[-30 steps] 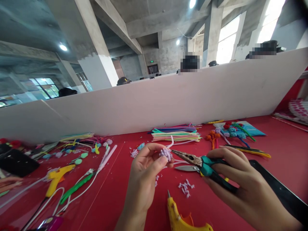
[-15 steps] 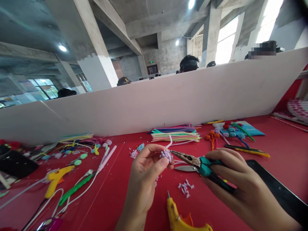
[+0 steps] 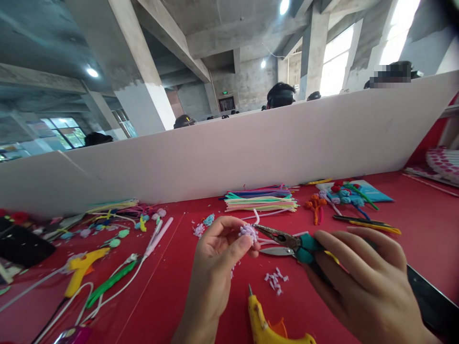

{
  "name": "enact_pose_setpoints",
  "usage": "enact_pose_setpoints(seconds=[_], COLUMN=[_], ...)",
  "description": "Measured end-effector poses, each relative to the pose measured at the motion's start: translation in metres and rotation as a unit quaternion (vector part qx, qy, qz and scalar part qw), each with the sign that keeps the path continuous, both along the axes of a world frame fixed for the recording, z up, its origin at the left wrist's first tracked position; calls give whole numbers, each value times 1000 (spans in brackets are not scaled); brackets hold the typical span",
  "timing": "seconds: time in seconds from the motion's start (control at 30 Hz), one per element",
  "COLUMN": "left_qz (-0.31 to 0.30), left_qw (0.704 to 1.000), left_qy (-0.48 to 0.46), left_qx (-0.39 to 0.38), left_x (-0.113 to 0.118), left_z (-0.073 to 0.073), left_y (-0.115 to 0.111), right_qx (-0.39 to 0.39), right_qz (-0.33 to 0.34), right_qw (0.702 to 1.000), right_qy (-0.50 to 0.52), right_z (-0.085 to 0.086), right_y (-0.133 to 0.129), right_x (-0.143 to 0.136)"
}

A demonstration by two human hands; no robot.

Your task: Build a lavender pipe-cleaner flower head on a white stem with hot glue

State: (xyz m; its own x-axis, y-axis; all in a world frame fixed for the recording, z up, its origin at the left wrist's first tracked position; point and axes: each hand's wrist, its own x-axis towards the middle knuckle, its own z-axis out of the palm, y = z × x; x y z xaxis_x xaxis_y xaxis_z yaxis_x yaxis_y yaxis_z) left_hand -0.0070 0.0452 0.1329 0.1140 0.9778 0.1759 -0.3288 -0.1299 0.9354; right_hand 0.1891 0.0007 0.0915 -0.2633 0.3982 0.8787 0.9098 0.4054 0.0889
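Note:
My left hand [image 3: 224, 263] pinches a small lilac pipe-cleaner flower [image 3: 248, 233] between thumb and fingers, and a pale stem sticks up behind it. Wrapped round the green and black handles of needle-nose pliers [image 3: 279, 237] is my right hand [image 3: 366, 277]. The rusty jaws reach the flower's upper right edge; whether they grip a piece of it is too small to tell. Scissors [image 3: 278, 251] lie on the table under the pliers, their handles hidden. Short lilac pieces [image 3: 276, 280] lie below, near a yellow glue gun [image 3: 265, 320] at the front edge.
Bundled pipe cleaners [image 3: 261, 200] lie before the white partition [image 3: 215, 162]. At left on the red table [image 3: 158, 291] are another yellow glue gun [image 3: 81, 270], a green tool [image 3: 111, 284] and cords. Finished flowers [image 3: 344, 195] and tweezers [image 3: 369, 223] lie right, beyond a black device [image 3: 433, 296].
My right hand has shifted slightly right and turned, with its fingers higher on the handles. The plier tips stay at the flower, and the stem leans a little farther right.

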Motion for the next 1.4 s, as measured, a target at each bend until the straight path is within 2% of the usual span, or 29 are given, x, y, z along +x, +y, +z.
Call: enact_pose_setpoints(seconds=[0.17,0.3,0.4,0.53,0.67,0.77,0.87,0.93,1.0,1.07,1.13,1.27,1.4], left_qz=[7,7,24,47,130,189,214,186,110,23,-14,12,23], left_qw=[1000,1000,999,999,988,961,937,959,989,999,998,998,998], left_qy=[-8,-19,-32,-4,52,136,185,139,57,-6,-43,-41,-29], left_qx=[-15,-6,3,12,72,146,206,162,83,44,35,52,49], left_x=[-1,-3,-4,0,6,5,1,-2,-6,-10,-11,-8,-3], left_z=[2,0,-2,-5,-11,-15,-16,-16,-15,-14,-12,-9,-9], left_y=[-2,0,3,6,9,11,12,14,17,20,20,17,16], right_qx=[15,21,13,6,-17,-44,-57,-67,-80,-95,-115,-171,-237], right_qz=[-33,-45,-48,-59,-64,-57,-41,-15,7,13,7,2,-15], right_qw=[999,999,999,998,998,997,998,998,996,994,992,984,970], right_qy=[-29,7,15,-2,-12,-11,-1,11,32,48,54,53,55], right_z=[-5,-4,-2,-2,-3,-2,-1,0,1,3,3,-3,-32], right_y=[-2,-1,-1,2,6,8,8,7,6,6,8,14,9], right_x=[0,-3,-3,0,-2,-6,-6,-4,1,8,16,32,48])
